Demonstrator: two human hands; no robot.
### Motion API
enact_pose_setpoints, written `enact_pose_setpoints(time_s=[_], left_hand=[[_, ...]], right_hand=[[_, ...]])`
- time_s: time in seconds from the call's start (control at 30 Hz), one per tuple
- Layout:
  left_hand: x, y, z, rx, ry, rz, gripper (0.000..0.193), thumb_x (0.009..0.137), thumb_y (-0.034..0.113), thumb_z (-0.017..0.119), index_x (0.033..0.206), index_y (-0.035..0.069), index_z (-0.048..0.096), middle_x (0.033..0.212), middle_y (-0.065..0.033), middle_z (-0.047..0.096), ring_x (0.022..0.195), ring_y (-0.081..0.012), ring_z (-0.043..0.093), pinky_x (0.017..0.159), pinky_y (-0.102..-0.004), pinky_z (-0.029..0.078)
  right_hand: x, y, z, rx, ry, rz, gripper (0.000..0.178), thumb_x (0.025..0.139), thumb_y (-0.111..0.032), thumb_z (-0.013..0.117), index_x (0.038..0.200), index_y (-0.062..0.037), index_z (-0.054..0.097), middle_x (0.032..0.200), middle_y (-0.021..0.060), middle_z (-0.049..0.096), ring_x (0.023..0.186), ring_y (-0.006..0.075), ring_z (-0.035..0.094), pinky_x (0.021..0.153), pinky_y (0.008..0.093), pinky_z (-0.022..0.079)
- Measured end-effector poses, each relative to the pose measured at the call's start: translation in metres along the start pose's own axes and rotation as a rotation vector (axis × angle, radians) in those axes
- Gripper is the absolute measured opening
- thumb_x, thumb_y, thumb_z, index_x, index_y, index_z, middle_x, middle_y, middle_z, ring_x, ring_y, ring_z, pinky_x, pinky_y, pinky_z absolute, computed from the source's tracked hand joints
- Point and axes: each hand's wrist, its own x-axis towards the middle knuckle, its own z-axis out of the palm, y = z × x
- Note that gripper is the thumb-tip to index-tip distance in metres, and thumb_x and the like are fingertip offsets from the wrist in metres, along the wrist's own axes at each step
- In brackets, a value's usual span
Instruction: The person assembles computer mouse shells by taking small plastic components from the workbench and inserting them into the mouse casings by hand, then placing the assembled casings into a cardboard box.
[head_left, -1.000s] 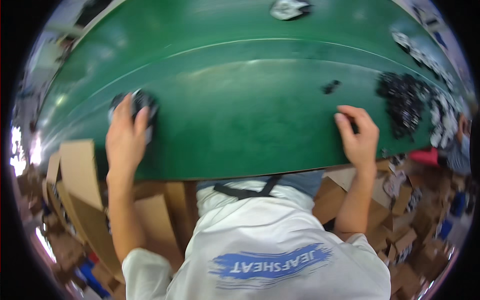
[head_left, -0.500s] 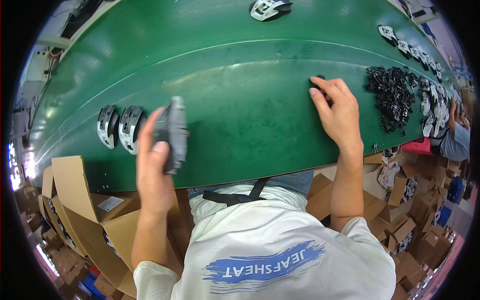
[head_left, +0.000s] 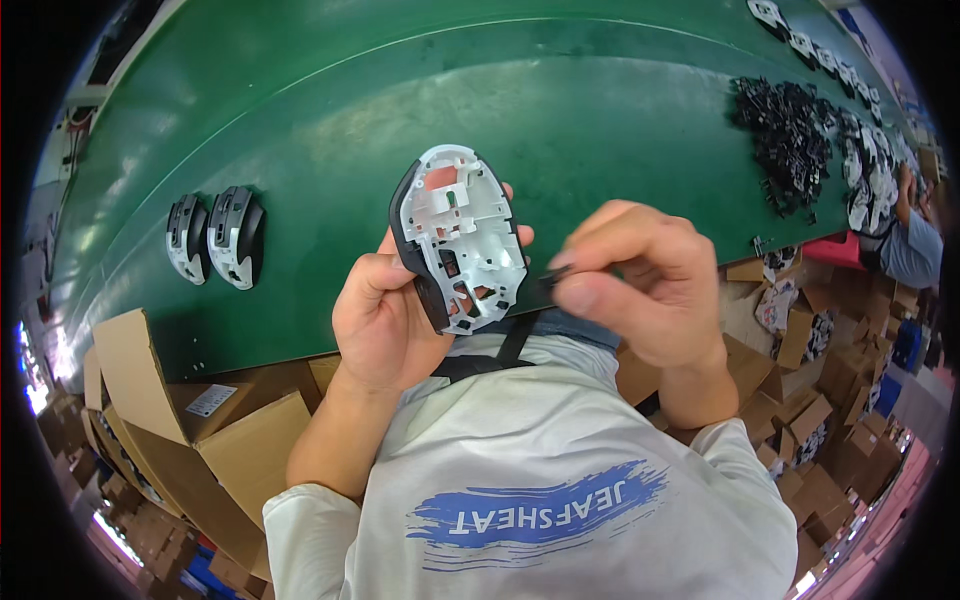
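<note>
My left hand (head_left: 385, 315) grips a computer mouse shell (head_left: 460, 235), its white hollow inside turned up and its dark edge toward the thumb. Just right of the shell, my right hand (head_left: 645, 285) pinches a small black plastic part (head_left: 552, 278) between thumb and fingertips. A narrow gap lies between this part and the shell. Over on the left of the green table (head_left: 330, 210), two mouse shells (head_left: 235, 238) rest side by side, black and silver sides up. At the right sits a heap of small black parts (head_left: 785, 145).
White mouse shells (head_left: 868, 185) crowd the table beyond the heap, with a row of more (head_left: 820, 55) farther back. An open cardboard box (head_left: 150, 390) stands below the left table edge. Several boxes (head_left: 800, 370) fill the floor at right, near another person (head_left: 910, 240).
My left hand has brought the shell rightward in front of me, its hollow inside now facing up. From the far side, my right hand has come nearer with the small black part.
</note>
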Motion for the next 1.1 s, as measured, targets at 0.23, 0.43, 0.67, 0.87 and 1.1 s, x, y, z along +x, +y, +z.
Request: enact_pose_setpoints(time_s=[0.23,0.43,0.67,0.87,1.1], left_hand=[[-0.007,0.004,0.012,0.006,-0.025,0.031,0.082,0.092,0.023,0.051,0.169,0.004,0.028,0.166,-0.0287,0.041,0.151,-0.0438,0.047,0.125,-0.0554,0.039],[-0.007,-0.023,-0.004,0.594,-0.122,0.579,0.092,0.075,-0.006,0.071,0.155,0.018,0.033,0.165,-0.021,0.034,0.157,-0.0407,0.035,0.127,-0.0536,0.033],[-0.03,-0.045,0.037,0.133,-0.003,0.129,0.078,0.108,0.056,0.052,0.169,0.022,0.018,0.174,-0.008,0.02,0.161,-0.0283,0.025,0.13,-0.0494,0.023],[-0.018,-0.028,0.019,0.096,-0.071,0.038,0.069,0.116,0.056,0.025,0.171,0.014,0.027,0.168,-0.0055,0.043,0.154,-0.0259,0.043,0.128,-0.0483,0.031],[-0.011,-0.027,0.019,0.033,-0.094,0.189,0.075,0.115,0.059,0.029,0.172,0.011,0.022,0.167,-0.0113,0.044,0.154,-0.0276,0.044,0.128,-0.0483,0.032]], right_hand=[[0.007,-0.002,0.026,-0.031,0.085,0.112,0.009,0.096,-0.003,0.079,0.103,0.0017,0.077,0.095,0.0058,0.076,0.079,0.0106,0.069,0.073,0.0259,0.056],[0.003,0.019,0.056,0.769,0.258,0.386,0.026,0.115,-0.019,0.051,0.132,-0.0011,0.057,0.139,0.0115,0.062,0.128,0.0208,0.06,0.108,0.0389,0.051],[0.029,0.027,0.049,0.441,0.261,-0.061,0.018,0.111,-0.013,0.058,0.124,-0.0007,0.06,0.135,0.0142,0.062,0.115,0.016,0.061,0.102,0.032,0.05],[0.037,0.012,0.015,-0.464,0.062,-0.415,0.015,0.096,-0.003,0.076,0.111,-0.0002,0.073,0.122,0.0151,0.065,0.105,0.0177,0.06,0.094,0.0298,0.048],[0.013,-0.021,0.017,-0.371,0.114,-0.1,0.01,0.087,-0.003,0.082,0.095,-0.0014,0.075,0.089,0.0066,0.068,0.078,0.0143,0.059,0.075,0.0297,0.047]])
